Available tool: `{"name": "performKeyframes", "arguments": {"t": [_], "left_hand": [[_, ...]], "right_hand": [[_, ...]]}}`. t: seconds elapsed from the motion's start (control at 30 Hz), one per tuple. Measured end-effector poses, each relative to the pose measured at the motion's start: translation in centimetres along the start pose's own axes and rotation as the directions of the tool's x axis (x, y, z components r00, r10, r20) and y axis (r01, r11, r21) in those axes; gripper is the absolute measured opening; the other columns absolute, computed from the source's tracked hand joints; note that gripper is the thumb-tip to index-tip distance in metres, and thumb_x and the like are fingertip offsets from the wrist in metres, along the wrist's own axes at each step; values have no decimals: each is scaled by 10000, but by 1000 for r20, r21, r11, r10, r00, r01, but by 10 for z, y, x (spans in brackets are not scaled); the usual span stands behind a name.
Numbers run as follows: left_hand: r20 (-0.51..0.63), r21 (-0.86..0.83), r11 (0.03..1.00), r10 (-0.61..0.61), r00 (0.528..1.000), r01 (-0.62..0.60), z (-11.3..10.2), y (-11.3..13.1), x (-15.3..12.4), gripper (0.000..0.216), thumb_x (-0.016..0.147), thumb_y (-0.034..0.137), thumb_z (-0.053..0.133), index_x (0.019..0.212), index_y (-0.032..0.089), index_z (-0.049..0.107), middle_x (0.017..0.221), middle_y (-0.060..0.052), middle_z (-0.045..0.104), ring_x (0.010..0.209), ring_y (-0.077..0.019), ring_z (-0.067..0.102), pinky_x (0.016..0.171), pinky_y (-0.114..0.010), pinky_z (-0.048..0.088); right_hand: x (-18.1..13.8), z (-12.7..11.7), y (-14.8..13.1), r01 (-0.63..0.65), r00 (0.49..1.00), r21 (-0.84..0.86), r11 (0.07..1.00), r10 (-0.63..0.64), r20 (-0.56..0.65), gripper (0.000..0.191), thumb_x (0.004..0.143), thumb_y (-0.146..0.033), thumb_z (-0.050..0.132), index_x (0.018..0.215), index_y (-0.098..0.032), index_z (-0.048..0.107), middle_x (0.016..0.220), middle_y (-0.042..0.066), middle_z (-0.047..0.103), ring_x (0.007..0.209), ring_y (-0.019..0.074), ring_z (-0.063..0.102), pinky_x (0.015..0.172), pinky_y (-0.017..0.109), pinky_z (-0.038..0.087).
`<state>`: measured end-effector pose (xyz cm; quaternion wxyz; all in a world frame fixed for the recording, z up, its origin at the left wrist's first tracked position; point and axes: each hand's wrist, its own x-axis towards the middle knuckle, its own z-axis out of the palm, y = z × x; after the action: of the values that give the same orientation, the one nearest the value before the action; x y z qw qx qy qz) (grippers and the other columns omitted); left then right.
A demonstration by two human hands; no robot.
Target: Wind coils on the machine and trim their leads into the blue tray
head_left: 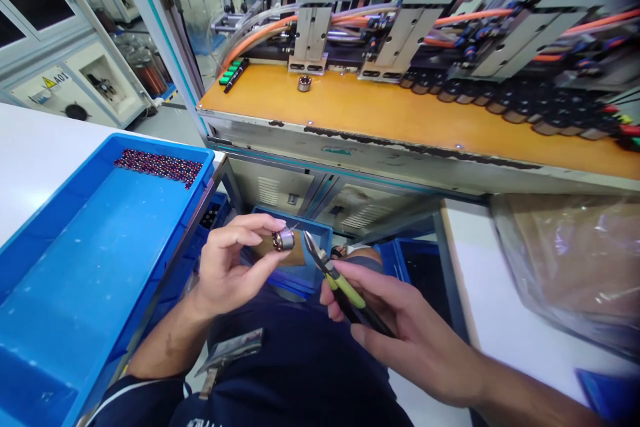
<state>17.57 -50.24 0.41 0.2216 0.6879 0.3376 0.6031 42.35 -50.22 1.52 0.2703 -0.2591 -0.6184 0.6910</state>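
Between the thumb and fingers of my left hand (230, 267) is a small round motor stator (285, 239), silver on its side with copper windings showing at one end. Thin wire ends stick up from it. My right hand (400, 320) is wrapped round the green-and-black handles of a pair of diagonal cutters (345, 290). The cutters' jaws point up and left, just right of the stator and apart from it. A similar stator (305, 84) stands alone on the orange bench top (350, 103).
To the left, a blue tray (95, 233) holds a block of many small wound parts (159, 167) at its far end. Dark cylindrical parts (505, 103) line the bench under the machine heads (313, 33). A plastic-wrapped brown package (575, 260) lies at right. Below my hands is a blue bin (320, 237).
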Motion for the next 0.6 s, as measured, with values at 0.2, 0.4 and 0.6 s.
{"name": "performKeyframes", "arguments": {"t": [0.2, 0.4, 0.6], "left_hand": [[-4, 51, 998, 27, 1000, -27, 2, -1, -5, 628, 672, -78, 757, 1141, 228, 474, 1147, -80, 710, 1028, -211, 714, 885, -385, 619], [14, 31, 999, 11, 1000, -12, 1, 2, -8, 629, 675, -99, 739, 1158, 210, 479, 1171, -94, 704, 1066, -215, 705, 914, -385, 612], [15, 17, 1000, -16, 1000, 15, 1, 3, -10, 609, 690, -80, 742, 1151, 218, 478, 1175, -94, 708, 1066, -216, 703, 916, -395, 613]], "right_hand": [[-4, 1, 1, 16, 999, -34, 999, -14, 45, 693, 886, -19, 511, 1442, -417, 400, 1144, 27, 594, 991, 105, 614, 935, 269, 526], [-3, 5, -3, 47, 998, 0, 999, -47, 42, 674, 882, -10, 511, 1450, -362, 419, 1115, 48, 602, 952, 111, 619, 901, 272, 540], [2, 8, -7, -4, 1000, 19, 1000, 4, 15, 575, 887, -52, 532, 1410, -288, 491, 1021, 57, 619, 843, 103, 617, 806, 250, 557]]}}
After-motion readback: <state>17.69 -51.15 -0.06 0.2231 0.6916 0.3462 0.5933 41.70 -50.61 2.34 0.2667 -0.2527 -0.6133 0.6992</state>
